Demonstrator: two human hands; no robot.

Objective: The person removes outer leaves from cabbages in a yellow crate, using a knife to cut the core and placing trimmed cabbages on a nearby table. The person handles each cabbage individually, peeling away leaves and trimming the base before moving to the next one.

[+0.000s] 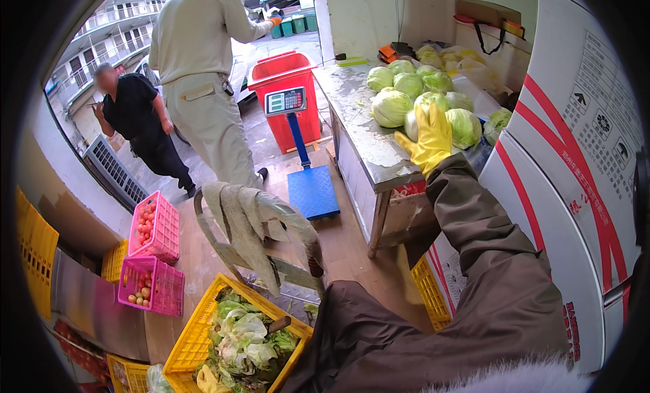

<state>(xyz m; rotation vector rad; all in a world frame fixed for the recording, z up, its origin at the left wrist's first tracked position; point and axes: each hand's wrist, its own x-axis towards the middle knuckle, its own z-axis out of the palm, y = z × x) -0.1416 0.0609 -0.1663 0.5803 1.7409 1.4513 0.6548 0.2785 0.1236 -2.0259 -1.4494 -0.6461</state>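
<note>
My right hand [431,137], in a yellow rubber glove, reaches out over the metal-topped table [352,98] at the right. Its fingers are spread, and it lies over or against a pale green head of cabbage [433,101]; the palm side and any contact are hidden. More cabbages sit close around it, among them a large one [391,108] to the left and another [464,128] to the right. I cannot make out my left hand. A pale yellow, glove-like shape [211,381] lies at the near end of a yellow crate [186,339] of loose leaves [244,339], with no arm showing.
A metal chair [298,223] draped with a grey cloth [237,217] stands ahead. Beyond are a blue platform scale [313,192], a red bin [284,101] and two people. Pink crates [169,230] of produce sit left; white cartons [542,210] rise close at right.
</note>
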